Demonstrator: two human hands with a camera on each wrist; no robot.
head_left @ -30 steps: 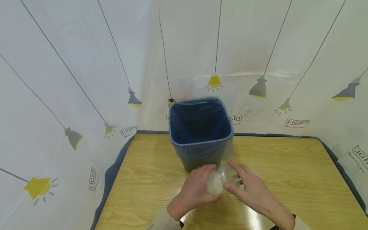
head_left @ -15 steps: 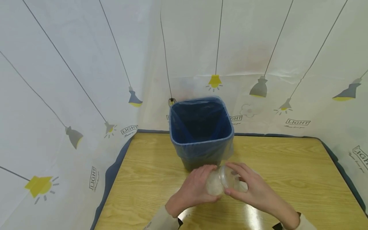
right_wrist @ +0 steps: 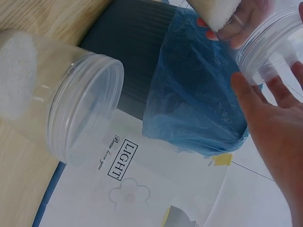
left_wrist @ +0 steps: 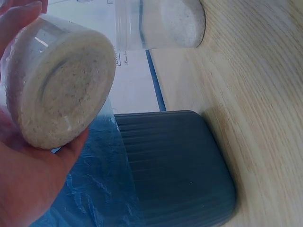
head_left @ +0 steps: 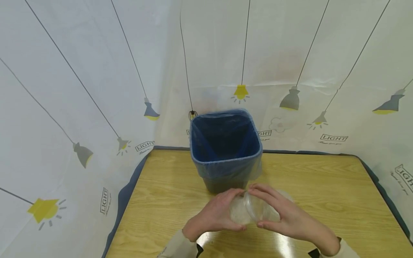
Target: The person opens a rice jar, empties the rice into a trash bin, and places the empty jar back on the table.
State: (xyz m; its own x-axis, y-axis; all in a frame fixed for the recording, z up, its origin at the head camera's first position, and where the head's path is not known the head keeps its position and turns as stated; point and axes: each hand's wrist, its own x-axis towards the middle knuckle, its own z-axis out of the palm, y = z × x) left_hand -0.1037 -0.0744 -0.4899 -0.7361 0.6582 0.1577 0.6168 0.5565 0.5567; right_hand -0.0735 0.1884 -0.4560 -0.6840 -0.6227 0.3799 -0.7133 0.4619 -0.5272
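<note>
My left hand (head_left: 219,211) grips a clear plastic jar (head_left: 238,211) round its body and holds it tilted in front of the bin. Pale, grainy stuff shows through the jar's base (left_wrist: 68,90) in the left wrist view. My right hand (head_left: 287,215) has its thumb and fingers spread round the clear screw lid (right_wrist: 270,45) at the jar's other end. A second clear lidded jar (right_wrist: 57,90), with whitish contents low inside, stands upright on the table; my right hand partly hides it in the head view.
A dark bin (left_wrist: 175,165) with a blue plastic liner (head_left: 226,168) folded over its rim stands beyond my hands, its mouth open upward. The wood-grain table (head_left: 322,193) is walled by white sheeting (head_left: 206,53) printed with lamps.
My right hand has turned on the lid, its fingertips shifting left over the top and its thumb lower right. Both hands and the jar have come slightly nearer to me; the bin has stayed put.
</note>
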